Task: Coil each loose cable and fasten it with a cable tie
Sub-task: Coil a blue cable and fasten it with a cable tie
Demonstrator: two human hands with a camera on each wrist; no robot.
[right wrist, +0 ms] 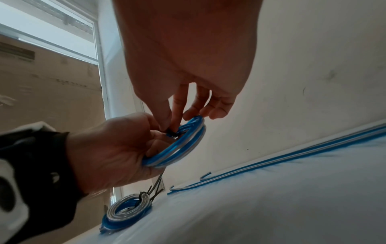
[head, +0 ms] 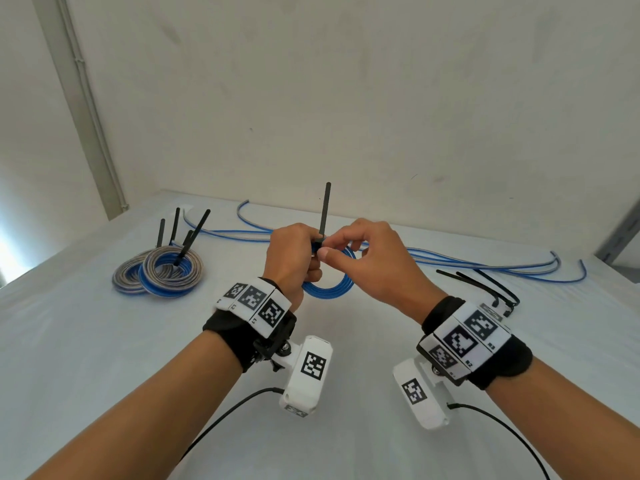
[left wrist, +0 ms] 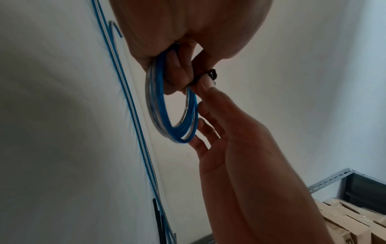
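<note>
A coil of blue and silver cable hangs above the white table, and my left hand grips its top. A black cable tie wraps the coil there, its tail pointing straight up. My right hand pinches the tie's head between thumb and forefinger. The left wrist view shows the coil and the tie head at my right fingertips. In the right wrist view, the tie head sits on the coil, beside my left hand.
Two tied coils with upright black tie tails lie at the left of the table. Loose blue cables run along the back edge by the wall. Spare black cable ties lie at the right. A metal shelf holds cardboard.
</note>
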